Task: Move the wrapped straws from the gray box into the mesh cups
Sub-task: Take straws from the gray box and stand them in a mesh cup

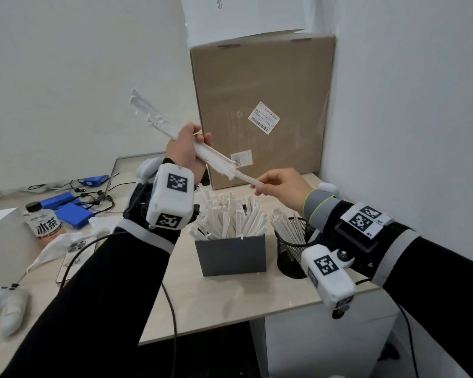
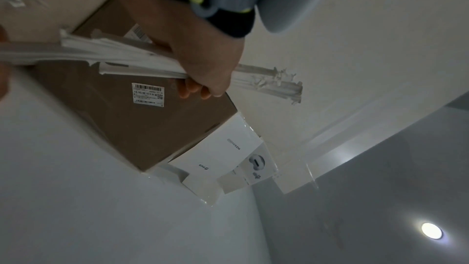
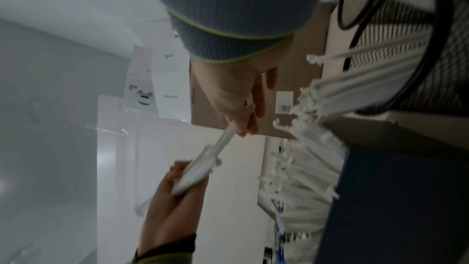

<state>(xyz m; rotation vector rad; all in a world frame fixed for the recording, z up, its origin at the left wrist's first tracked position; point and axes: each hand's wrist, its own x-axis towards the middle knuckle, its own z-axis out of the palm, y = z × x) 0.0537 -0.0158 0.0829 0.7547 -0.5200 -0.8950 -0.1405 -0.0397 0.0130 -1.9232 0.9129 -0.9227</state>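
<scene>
Head view: your left hand (image 1: 185,148) grips a bundle of wrapped straws (image 1: 159,120) above the gray box (image 1: 231,255) beside the mesh cup (image 1: 292,252). Right wrist view: your right hand (image 3: 238,99) pinches one straw's (image 3: 225,140) end.

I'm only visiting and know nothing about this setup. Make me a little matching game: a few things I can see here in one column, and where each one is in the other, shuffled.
Things:
1. bundle of white paper-wrapped straws
2. black wire-mesh cup
3. dark gray box
4. tall brown cardboard carton

Places:
A. leaning on the wall at the back of the desk
B. gripped in the left hand, one end pinched by the right hand
C. right of the gray box
D. mid-desk, crammed with straws

Pairs: 1-B, 2-C, 3-D, 4-A
</scene>
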